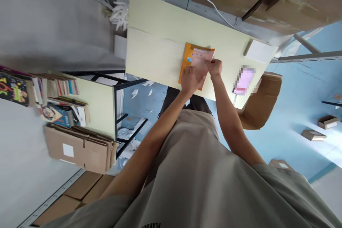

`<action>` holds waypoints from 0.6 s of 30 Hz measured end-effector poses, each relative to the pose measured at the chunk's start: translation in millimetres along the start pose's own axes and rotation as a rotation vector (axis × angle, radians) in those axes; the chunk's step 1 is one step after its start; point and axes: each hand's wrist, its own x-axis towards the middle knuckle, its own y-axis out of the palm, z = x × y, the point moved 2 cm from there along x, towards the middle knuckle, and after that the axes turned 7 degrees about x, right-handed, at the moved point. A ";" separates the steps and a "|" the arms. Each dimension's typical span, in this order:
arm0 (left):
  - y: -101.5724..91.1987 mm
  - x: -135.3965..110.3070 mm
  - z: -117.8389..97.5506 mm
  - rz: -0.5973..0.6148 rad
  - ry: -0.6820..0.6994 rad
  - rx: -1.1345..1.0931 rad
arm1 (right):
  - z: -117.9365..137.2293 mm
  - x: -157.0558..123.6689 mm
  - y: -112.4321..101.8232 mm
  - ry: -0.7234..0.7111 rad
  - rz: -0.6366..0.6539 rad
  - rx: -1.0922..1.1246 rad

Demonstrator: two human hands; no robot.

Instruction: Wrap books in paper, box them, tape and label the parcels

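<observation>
An orange booklet lies on the pale yellow table, with a pinkish, lighter area over much of its front; whether that is a separate sheet or glare I cannot tell. My left hand rests on the lower part of the booklet, its fingers spread and pressing down. At the booklet's right edge my right hand is closed, thumb and fingers pinched on that edge. The fingertips of both hands are partly blurred.
The table reaches both sides. On its right are a blurred-out phone with a cable and a white box. An open carton stands past the right edge. Books and flattened cartons are at left.
</observation>
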 end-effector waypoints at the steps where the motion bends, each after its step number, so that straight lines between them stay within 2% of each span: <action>1: 3.6 -6.5 -11.2 0.077 0.017 0.081 | 1.4 0.6 -0.7 -0.008 0.009 -0.017; 3: 9.2 -16.4 -27.9 0.200 0.024 0.240 | 5.0 0.3 -3.9 -0.020 0.031 -0.073; 5: 10.8 -20.9 -34.7 0.263 0.033 0.333 | 11.5 -2.4 -12.2 -0.081 0.057 -0.174; 7: 8.9 -20.7 -31.5 0.285 0.060 0.334 | 23.6 -7.7 -26.0 -0.254 0.070 -0.297; 10: 3.8 -17.2 -14.0 0.266 0.120 0.236 | 51.7 -17.3 -45.5 -0.653 0.185 -0.486; 13: -1.5 -16.1 6.7 0.212 0.178 0.120 | 81.2 -18.2 -48.8 -0.963 0.474 -0.703; 15: -6.7 -18.7 18.2 0.167 0.187 0.027 | 98.7 -9.0 -42.8 -1.080 0.633 -0.825; 18: -18.9 -28.6 32.4 0.079 0.159 -0.139 | 126.2 16.4 -27.9 -1.145 0.722 -0.879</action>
